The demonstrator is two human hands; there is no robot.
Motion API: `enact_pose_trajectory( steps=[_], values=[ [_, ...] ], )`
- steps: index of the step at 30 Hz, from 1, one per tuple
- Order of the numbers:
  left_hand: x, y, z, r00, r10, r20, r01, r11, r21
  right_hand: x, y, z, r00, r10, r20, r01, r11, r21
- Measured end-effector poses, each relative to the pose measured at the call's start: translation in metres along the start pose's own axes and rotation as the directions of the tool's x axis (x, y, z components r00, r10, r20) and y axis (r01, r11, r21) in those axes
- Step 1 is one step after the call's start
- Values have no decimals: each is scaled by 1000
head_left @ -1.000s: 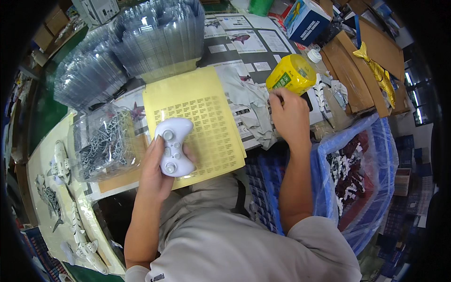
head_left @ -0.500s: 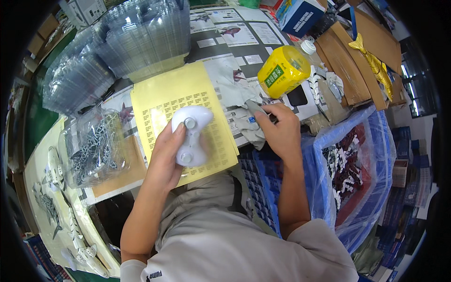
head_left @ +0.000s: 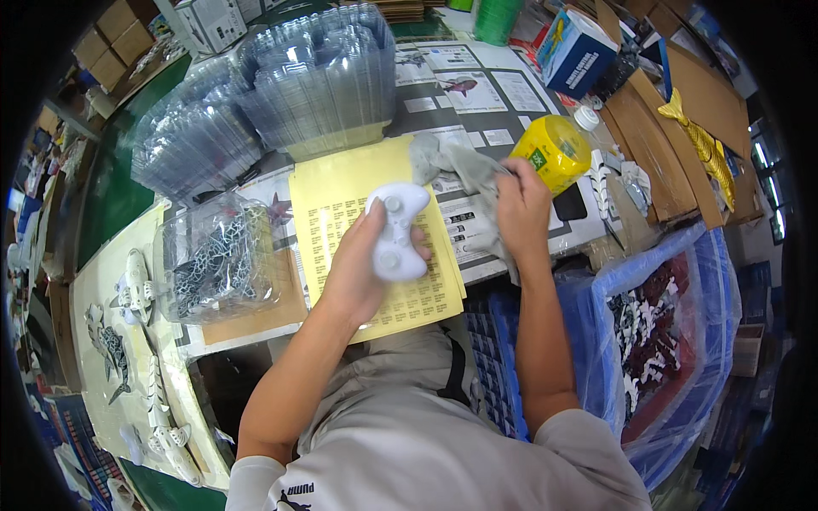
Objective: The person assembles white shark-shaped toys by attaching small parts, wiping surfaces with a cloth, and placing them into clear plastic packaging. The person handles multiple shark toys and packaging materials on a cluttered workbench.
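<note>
A white game-style controller [head_left: 400,243] with two round thumbsticks is gripped in my left hand [head_left: 354,264], above yellow sheets of small printed labels [head_left: 341,183]. My thumb lies along its near-left side and the fingers wrap behind it. To the right, my right hand [head_left: 523,209] pinches a crumpled grey cloth [head_left: 473,170], raised partly off the table. Just beyond that hand stands a yellow plastic bottle [head_left: 558,153] with a white cap. The fingertips under the controller are only partly visible.
Stacked clear plastic trays [head_left: 319,81] fill the back left. A bagged patterned toy [head_left: 226,260] lies left of the labels. At right sit a dark phone [head_left: 570,203], an open cardboard box [head_left: 648,128] and a blue plastic-lined crate [head_left: 682,341] of small parts.
My right hand has lifted the grey cloth up from the table, pulling it taut. The left hand still holds the controller. The whole view has shifted, so everything sits further right and lower.
</note>
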State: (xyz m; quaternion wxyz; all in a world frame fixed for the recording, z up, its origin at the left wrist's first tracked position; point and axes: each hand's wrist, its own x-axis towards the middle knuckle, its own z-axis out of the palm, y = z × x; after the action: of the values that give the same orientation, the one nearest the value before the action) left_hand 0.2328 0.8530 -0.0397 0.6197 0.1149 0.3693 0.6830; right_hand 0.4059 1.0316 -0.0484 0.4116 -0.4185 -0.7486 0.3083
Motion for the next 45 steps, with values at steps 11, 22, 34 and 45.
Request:
enact_pose_trajectory(
  steps=[11, 22, 34, 45],
  values=[
    [-7, -11, -3, 996, -1, 84, 5, 999, -49, -67, -73, -22, 975, -36, 220, -111, 774, 623],
    [-24, -12, 1, 995, 93, 25, -94, 994, 49, -73, -85, 28, 889, 137, 438, -434, 561, 705],
    [-39, 6, -2, 954, 285, 98, -301, 915, 269, -58, -70, 28, 1000, 26, -16, -15, 872, 490],
    [-44, 1, 0, 951, 289, 110, -309, 886, 345, -87, -83, 19, 970, -212, 117, 131, 866, 482]
  ],
)
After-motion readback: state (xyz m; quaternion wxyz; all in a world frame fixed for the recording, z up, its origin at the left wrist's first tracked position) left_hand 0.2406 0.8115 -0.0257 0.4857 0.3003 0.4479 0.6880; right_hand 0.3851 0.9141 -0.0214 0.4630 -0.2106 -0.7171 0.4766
